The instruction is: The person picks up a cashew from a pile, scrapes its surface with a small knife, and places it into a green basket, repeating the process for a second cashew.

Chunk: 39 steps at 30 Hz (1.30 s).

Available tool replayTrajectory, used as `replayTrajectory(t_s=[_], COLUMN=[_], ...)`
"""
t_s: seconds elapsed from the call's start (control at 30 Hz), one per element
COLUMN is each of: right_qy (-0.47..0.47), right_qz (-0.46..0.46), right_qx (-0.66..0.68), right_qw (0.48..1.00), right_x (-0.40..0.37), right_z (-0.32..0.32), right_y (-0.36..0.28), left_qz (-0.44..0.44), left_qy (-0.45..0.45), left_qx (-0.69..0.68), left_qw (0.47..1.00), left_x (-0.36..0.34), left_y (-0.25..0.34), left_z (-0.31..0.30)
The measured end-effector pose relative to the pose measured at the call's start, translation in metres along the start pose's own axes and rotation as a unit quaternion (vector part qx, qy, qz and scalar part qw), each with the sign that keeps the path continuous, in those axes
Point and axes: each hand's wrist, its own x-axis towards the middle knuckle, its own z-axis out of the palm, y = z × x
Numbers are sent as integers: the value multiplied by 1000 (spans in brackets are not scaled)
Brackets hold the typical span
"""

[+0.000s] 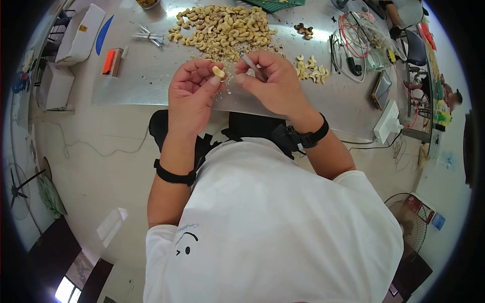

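A pale cashew nut (219, 72) is pinched between the thumb and fingers of my left hand (194, 91). My right hand (275, 83) is closed around a small knife (247, 61), whose greyish blade or handle end sticks up past the fingers; the rest is hidden in the grip. Both hands hover over the near edge of the metal table (141, 86), a short gap apart. Just beyond them lies a large heap of cashew nuts (227, 28), with crumbs and broken bits along its near side. To the right sits a smaller group of pale cashews (313, 70).
A few dark nuts (303, 31) lie behind the small group. An orange-and-brown box (112, 62) and a bundle of white sticks (150, 36) are at left. Cables (353, 35), a glass jar (376, 59), a phone (381, 90) and a power strip (388, 121) crowd the right side.
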Motion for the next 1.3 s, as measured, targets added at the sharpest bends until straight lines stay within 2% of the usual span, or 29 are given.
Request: replayTrajectory(t_s=[0.1, 0.23, 0.33, 0.43, 0.5, 0.63, 0.93, 1.3], right_qy=[5, -20, -27, -26, -30, -50, -91, -101], right_qz=[-10, 35, 36, 33, 32, 20, 26, 3], right_qx=[-5, -54, -56, -21, 3, -75, -119, -163], right_qw=[1000, 998, 997, 999, 999, 996, 988, 981], right_x=[-6, -14, -16, -19, -19, -20, -22, -21], right_z=[-4, -11, -11, -9, -8, -11, -6, 3], right_y=[14, -5, -4, 4, 7, -1, -8, -12], left_qz=[-16, -35, -26, -26, -10, 7, -14, -36], left_qy=[-32, -44, -45, -36, -32, -27, -24, 29], left_qx=[-40, -62, -37, 15, 110, 213, 224, 192], left_qw=[999, 996, 998, 999, 993, 977, 974, 980], left_x=[0, 0, -1, -1, -1, -1, -6, -13], left_y=[-1, -2, -4, -1, -3, -1, 12, 19], left_z=[-6, -5, -5, -1, -6, -5, 3, 2])
